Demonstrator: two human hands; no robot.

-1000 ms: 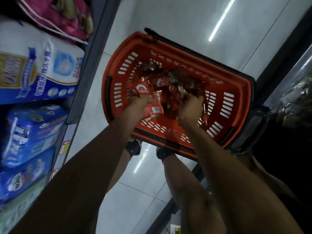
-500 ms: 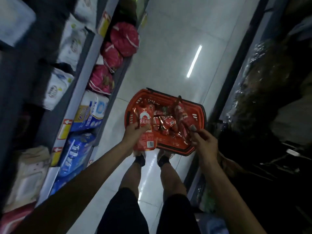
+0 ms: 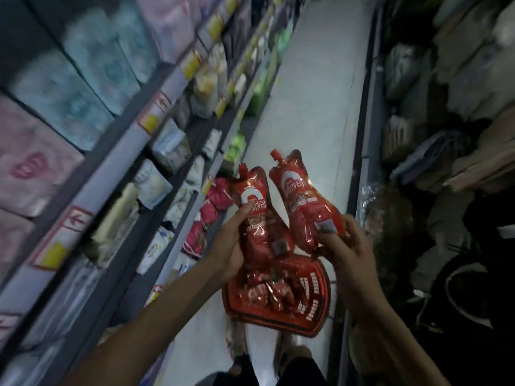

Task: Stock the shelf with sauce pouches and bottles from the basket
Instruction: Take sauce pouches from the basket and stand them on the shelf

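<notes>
Shop aisle (image 3: 315, 79), stocked shelves (image 3: 111, 167) w/ price tags (image 3: 152, 117)

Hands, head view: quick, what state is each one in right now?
Left hand: closed around a red sauce pouch.
Right hand: closed around a second red sauce pouch.

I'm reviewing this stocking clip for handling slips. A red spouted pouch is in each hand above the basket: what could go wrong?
The right hand grips the right pouch only near its bottom end, so it may tip and slip out.
The red basket sits on the floor just ahead of the shoes; a step forward could trip on it.
The left hand holds the left pouch, so neither hand is free to catch a drop.
</notes>
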